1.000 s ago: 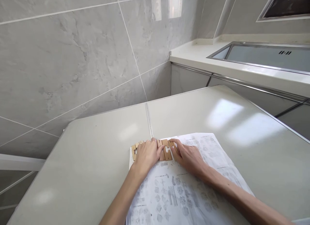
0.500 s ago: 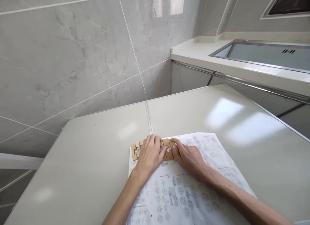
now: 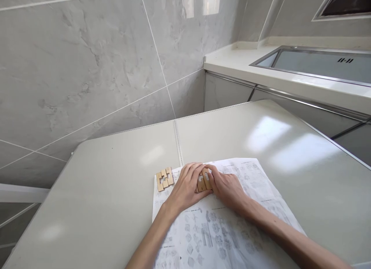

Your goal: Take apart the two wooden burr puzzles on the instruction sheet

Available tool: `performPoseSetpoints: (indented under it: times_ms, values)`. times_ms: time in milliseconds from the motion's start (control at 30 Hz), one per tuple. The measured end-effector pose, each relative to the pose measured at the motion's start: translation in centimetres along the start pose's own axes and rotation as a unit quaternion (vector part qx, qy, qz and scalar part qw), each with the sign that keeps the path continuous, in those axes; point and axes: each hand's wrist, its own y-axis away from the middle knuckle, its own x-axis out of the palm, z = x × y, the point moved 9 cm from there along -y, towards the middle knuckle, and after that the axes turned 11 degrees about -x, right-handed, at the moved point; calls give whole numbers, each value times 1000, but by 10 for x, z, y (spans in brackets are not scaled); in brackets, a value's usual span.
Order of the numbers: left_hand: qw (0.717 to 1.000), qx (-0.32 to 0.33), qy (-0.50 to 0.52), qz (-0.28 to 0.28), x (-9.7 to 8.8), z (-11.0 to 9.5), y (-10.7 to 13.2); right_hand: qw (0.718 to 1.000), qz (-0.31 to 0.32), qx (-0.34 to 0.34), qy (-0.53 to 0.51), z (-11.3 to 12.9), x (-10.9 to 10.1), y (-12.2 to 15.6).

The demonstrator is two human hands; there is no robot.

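Note:
Several notched wooden puzzle pieces [image 3: 203,183] stand side by side on the printed sheet, between my two hands. My left hand [image 3: 188,184] curves over their left part, thumb along the near side and fingers on the far side. At their right end, my right hand [image 3: 224,184] presses with bent fingers. Both hands are closed on the row, and parts of the pieces are hidden under the fingers. Left of my left hand, a separate group of notched wooden pieces [image 3: 164,179] lies at the sheet's upper left corner, touched by neither hand.
The white paper sheet [image 3: 199,226] with printed diagrams lies under my hands and forearms. It rests on a pale, glossy table [image 3: 116,199] with a seam [image 3: 177,141]. A grey tiled wall [image 3: 87,68] rises behind; a counter with a sink [image 3: 315,64] is at the right.
My left hand has moved right, off the left group of wooden pieces, which now shows fully. Its thumb has moved along the near side of the row by my right hand.

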Motion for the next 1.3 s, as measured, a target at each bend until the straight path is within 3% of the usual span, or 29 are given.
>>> performPoseSetpoints:
  times_ms: [167,333,600,867,1100,1300]
  values:
    - [1000,-15,-11,-9,2,-1,17,1000,-12,15,-1,-2,-2,1]
    - [998,-57,-25,-7,-4,2,52,1000,-12,14,-1,0,-3,1]
    - [994,-92,-62,-26,-27,26,116,1000,2,19,0,-3,1,3]
    - [993,-93,-59,-44,-50,44,141,1000,13,17,-6,0,-1,5]
    - [983,-121,-27,-139,-68,58,158,1000,16,19,-14,1,-3,5]
    - [942,-221,52,-248,-99,98,151,999,22,22,-13,1,-2,6]
